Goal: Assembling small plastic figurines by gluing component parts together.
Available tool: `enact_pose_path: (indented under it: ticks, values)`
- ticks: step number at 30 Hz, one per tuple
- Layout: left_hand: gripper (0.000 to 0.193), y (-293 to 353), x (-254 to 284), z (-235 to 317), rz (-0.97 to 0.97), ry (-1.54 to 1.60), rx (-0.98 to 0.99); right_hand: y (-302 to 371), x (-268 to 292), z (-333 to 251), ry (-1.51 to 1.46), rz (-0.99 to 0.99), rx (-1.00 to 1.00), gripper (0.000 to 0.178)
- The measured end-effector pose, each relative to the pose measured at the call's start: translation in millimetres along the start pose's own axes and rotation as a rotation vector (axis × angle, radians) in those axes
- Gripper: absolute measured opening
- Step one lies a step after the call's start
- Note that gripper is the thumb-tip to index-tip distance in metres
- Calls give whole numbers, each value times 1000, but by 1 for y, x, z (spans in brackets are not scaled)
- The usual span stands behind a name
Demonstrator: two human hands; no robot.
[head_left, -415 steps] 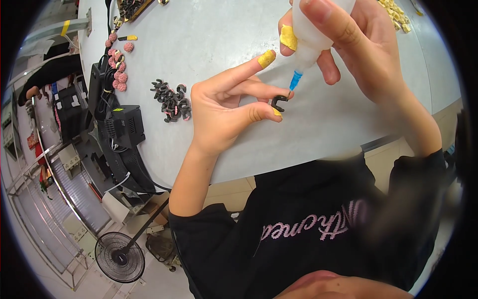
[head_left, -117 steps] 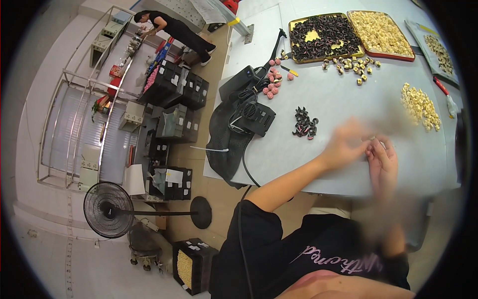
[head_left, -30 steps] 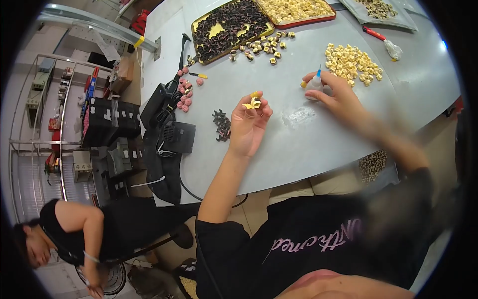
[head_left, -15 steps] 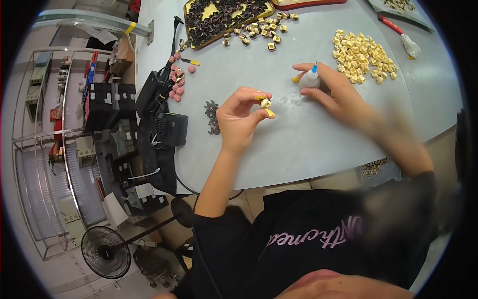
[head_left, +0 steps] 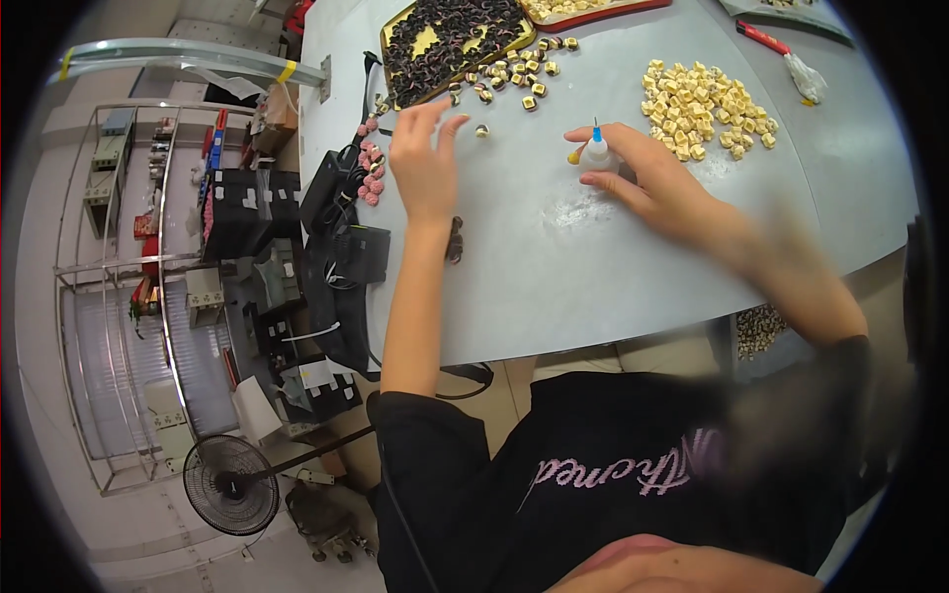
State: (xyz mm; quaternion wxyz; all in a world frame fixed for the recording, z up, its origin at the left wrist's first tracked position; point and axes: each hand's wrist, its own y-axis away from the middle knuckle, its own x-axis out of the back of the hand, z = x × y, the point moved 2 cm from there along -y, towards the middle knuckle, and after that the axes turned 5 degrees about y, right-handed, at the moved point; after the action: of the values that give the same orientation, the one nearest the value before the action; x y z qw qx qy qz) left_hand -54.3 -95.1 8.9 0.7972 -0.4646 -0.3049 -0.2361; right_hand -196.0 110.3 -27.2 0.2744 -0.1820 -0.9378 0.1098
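My right hand point(head_left: 652, 178) is closed round a small white squeeze bottle point(head_left: 596, 160) with a blue needle tip pointing away from me. Yellow covers a fingertip of that hand. To the left, my left hand point(head_left: 425, 163) is raised over the table with its fingers and thumb apart and nothing between them. Just right of its thumb lies a single small cream and dark piece point(head_left: 481, 130). Several like two-tone pieces point(head_left: 531, 103) lie farther back. Beside my left wrist is a little pile of dark curved bits point(head_left: 455, 240), partly hidden by the arm.
A yellow tray point(head_left: 425, 40) of dark curved bits stands at the back, beside a red-rimmed tray point(head_left: 593, 18). Cream cubes point(head_left: 697, 109) are heaped right of my right hand. Pink balls point(head_left: 372, 173), a black device point(head_left: 361, 252) and cables lie at the left edge. A red-handled tool point(head_left: 763, 38) lies back right.
My left hand has let go of the small cream and dark piece, which now lies on the table, and has moved away and left with its fingers opened. The right hand keeps the bottle.
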Motion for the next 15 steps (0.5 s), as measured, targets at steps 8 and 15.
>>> enact_pose_path:
  ticks: [8,15]
  values:
    - [18,31,50,8,-314,-210,86,-1,6,7,67,44,34,31]
    - [13,59,49,10,-459,-240,75,-1,8,-1,142,39,61,36]
